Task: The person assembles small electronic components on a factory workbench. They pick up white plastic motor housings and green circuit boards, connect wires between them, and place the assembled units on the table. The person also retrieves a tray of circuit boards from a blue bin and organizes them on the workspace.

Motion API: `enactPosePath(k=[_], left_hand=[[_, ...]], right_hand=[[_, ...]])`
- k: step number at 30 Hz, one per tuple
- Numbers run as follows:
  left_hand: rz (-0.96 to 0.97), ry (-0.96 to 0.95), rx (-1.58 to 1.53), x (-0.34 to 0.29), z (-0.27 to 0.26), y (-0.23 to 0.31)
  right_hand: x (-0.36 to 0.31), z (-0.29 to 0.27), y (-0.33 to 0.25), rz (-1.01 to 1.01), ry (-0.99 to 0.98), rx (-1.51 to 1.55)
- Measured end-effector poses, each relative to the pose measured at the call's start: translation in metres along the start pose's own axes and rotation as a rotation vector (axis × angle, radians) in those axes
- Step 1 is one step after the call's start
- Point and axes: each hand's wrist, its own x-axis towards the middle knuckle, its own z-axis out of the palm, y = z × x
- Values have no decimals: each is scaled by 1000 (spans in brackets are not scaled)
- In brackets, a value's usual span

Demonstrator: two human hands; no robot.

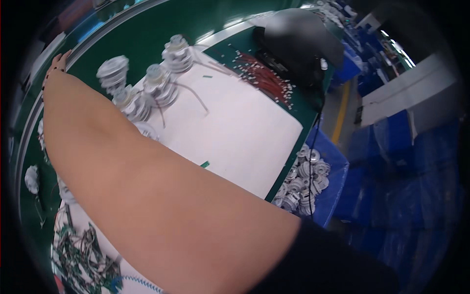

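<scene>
My right arm crosses the view from the dark sleeve at the lower right to the far left. At its end, my right hand is small and partly hidden by the forearm. Its fingers look stretched out near the metal rail of the green belt, and I see nothing in them. Beyond the forearm, stacks of white ribbed plastic housings stand at the edge of a white sheet, some with thin wires trailing. Another white stack is on the green belt. My left hand is not in view.
A bundle of red wires with white ends lies beside a dark machine with a grey cover. Below the table's right edge, a blue bin holds many white parts. Green circuit boards with wires are heaped at the lower left.
</scene>
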Motion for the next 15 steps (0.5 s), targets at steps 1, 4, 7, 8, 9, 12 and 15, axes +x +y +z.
enactPosePath(k=[1, 4, 7, 8, 9, 12, 15], left_hand=[[-3, 9, 7, -1, 0, -2], [-34, 34, -6, -10, -3, -11], [-87, 65, -36, -27, -9, -21], [-138, 62, -79, -31, -11, -24], [-133, 64, -128, -33, -16, -26], [149, 142, 236, -22, -11, 12], [149, 77, 86, -1, -1, 2]], right_hand=[[-4, -4, -1, 1, 6, 4], [-7, -11, -3, 12, -12, -11], [-6, -15, 6, 64, -36, -51], [-7, -15, 15, 109, -54, -85], [-13, -32, 23, 158, -39, -158], [-20, -37, 33, 200, -20, -251], [-93, -8, 138, 326, 81, -277]])
